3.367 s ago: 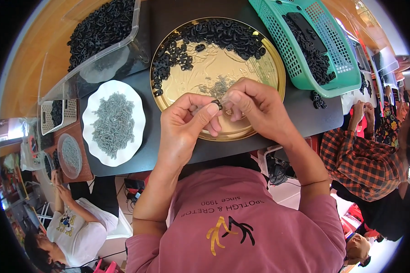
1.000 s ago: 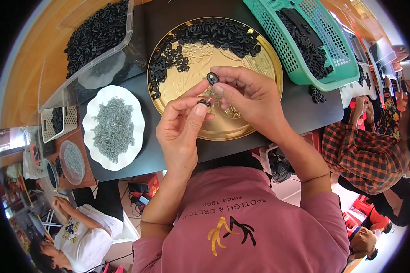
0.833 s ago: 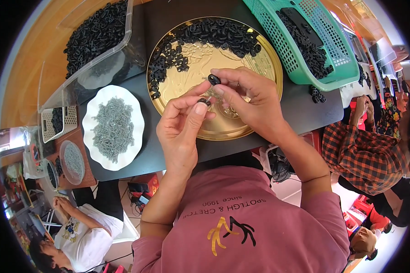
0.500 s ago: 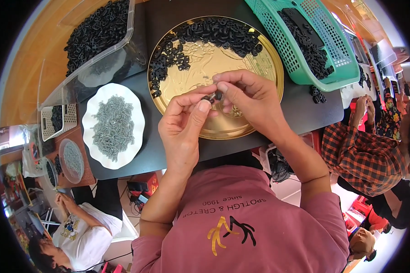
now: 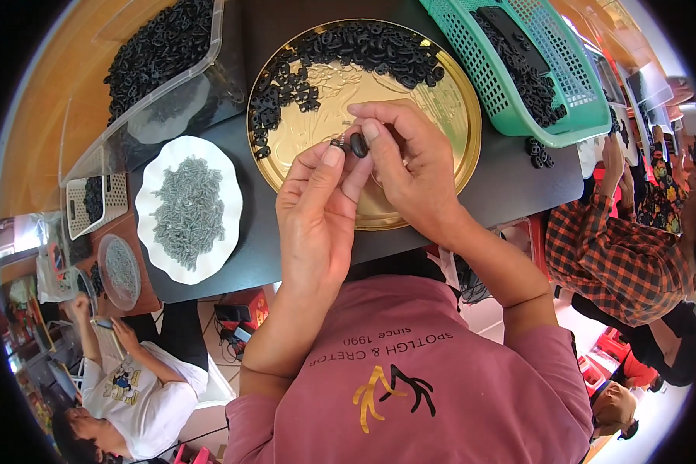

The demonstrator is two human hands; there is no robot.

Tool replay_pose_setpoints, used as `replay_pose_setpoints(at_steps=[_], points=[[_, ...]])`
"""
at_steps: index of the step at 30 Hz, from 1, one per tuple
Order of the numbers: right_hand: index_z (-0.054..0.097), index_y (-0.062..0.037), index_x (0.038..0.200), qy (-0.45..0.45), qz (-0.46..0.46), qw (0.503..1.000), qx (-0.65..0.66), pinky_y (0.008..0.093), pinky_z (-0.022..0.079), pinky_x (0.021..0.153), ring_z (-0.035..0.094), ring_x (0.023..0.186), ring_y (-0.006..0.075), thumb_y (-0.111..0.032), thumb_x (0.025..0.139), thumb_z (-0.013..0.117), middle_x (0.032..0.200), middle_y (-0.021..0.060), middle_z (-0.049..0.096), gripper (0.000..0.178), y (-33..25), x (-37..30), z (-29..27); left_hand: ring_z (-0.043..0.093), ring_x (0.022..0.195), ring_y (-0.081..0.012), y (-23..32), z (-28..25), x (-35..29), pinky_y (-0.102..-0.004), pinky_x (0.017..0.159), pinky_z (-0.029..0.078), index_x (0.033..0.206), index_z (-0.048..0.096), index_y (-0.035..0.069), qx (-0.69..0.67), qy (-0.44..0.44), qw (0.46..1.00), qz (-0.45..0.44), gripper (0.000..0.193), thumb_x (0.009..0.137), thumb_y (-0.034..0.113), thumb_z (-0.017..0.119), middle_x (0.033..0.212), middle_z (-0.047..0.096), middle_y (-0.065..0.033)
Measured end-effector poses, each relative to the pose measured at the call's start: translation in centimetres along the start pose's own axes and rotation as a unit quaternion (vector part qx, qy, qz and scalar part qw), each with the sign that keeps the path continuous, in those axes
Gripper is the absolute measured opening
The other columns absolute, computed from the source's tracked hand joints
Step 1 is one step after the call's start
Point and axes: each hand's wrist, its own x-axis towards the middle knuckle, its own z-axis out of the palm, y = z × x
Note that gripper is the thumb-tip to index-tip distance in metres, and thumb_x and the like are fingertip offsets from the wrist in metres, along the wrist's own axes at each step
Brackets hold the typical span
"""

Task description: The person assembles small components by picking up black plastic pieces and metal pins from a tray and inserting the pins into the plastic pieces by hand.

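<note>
Both my hands are raised above the near part of a round gold tray (image 5: pixel 371 220), fingertips almost meeting. My right hand (image 5: pixel 411 158) pinches a black oval plastic piece (image 5: pixel 358 145) between thumb and fingers. Between thumb and forefinger of my left hand (image 5: pixel 317 188) is a small dark piece (image 5: pixel 337 144) with a shiny bit, mostly covered by the fingertips. Many black plastic pieces (image 5: pixel 371 52) lie heaped along the tray's far and left rim. Left of the tray, a white wavy-edged plate (image 5: pixel 151 232) holds a pile of small grey spring-like metal pieces (image 5: pixel 189 213).
A clear bin (image 5: pixel 216 35) full of black pieces stands far left, a green basket (image 5: pixel 553 141) with more at far right. Several loose black rings (image 5: pixel 539 152) lie beside that basket. Co-workers sit on both sides, one in white (image 5: pixel 143 394), one in a checked shirt (image 5: pixel 603 255).
My hands have shifted slightly up and left, and the black oval piece now shows more fully between them. The co-worker at left has raised a hand.
</note>
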Motion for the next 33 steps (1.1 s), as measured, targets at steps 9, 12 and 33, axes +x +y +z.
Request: replay_pose_setpoints(at_steps=[9, 12, 33], points=[[0.065, -0.0034, 0.099, -0.005, -0.120, 0.979, -0.164, 0.0266, 0.051, 0.058, 0.064, 0.072, 0.0172, -0.001, 0.079, 0.069, 0.094, 0.0085, 0.058, 0.020, -0.6, -0.7, -1.2, 0.059, 0.108, -0.0245, 0.6, 0.1, 0.4, -0.0385, 0.100, 0.046, 0.104, 0.059, 0.001, -0.008, -0.034, 0.999, 0.011, 0.012, 0.095, 0.007, 0.053, 0.126, 0.055, -0.0227], [0.067, -0.0058, 0.096, 0.004, -0.172, 0.965, -0.196, 0.0280, 0.051, 0.057, 0.063, 0.070, 0.0185, -0.003, 0.076, 0.073, 0.093, 0.0081, 0.058, 0.021, -0.2, -0.7, -1.0, 0.057, 0.113, -0.0243, 0.6, -0.1, 0.4, -0.0377, 0.099, 0.046, 0.106, 0.058, 0.002, -0.007, -0.044, 0.999, 0.014, 0.013, 0.096, 0.007, 0.052, 0.128, 0.053, -0.0234], [0.065, -0.0032, 0.097, -0.137, -0.087, 0.979, -0.120, 0.0302, 0.049, 0.063, 0.059, 0.076, 0.0221, -0.003, 0.083, 0.066, 0.091, 0.0101, 0.056, 0.015, -1.0, -2.0, -1.0, 0.034, 0.136, -0.0363, 0.7, 0.2, 1.7, -0.0436, 0.112, 0.031, 0.101, 0.058, 0.007, -0.125, -0.050, 0.991, -0.013, 0.017, 0.100, 0.015, 0.044, 0.140, 0.042, -0.0237]])
